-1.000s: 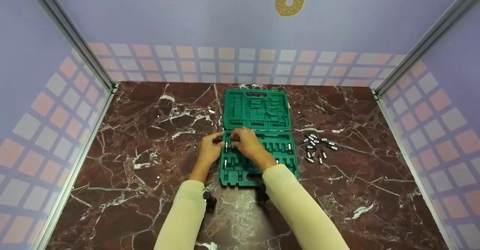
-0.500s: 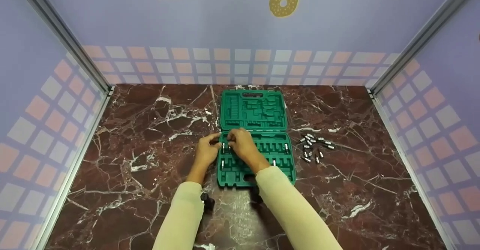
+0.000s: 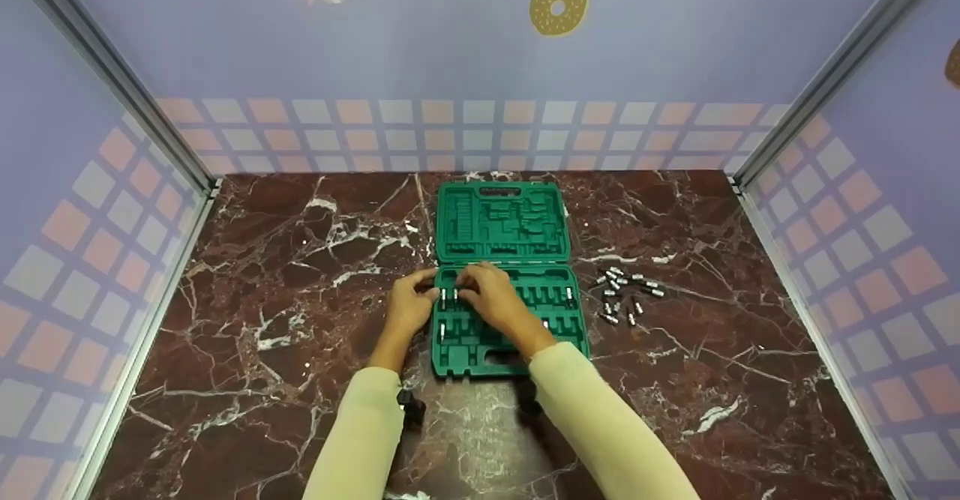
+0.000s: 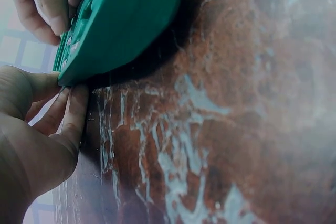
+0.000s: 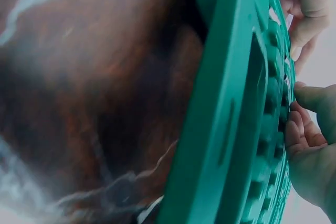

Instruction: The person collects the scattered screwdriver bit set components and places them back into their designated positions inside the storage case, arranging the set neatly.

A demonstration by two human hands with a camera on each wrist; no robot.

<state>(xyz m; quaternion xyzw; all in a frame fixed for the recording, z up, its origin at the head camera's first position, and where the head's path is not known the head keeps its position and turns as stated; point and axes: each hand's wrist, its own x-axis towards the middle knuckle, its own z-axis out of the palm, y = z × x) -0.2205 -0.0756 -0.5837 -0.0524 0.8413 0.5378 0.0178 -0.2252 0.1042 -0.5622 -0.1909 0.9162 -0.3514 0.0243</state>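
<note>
Here, left fingers (image 4: pixel 76 109) (parted) against case (image 4: pixel 128 22).

left hand (image 5: pixel 308 17) and right hand (image 5: pixel 317 140) are close together over the green case (image 5: pixel 215 103).

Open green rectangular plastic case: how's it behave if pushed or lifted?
The green plastic case probably slides rather than tips, lying flat. Moulded walls suggest it's stiff; lifted by one half, it may fold at the hinge.

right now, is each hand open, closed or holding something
Left hand: holding the green case by its edge.
Right hand: beside a metal bit; cannot tell whether it grips it.
</note>
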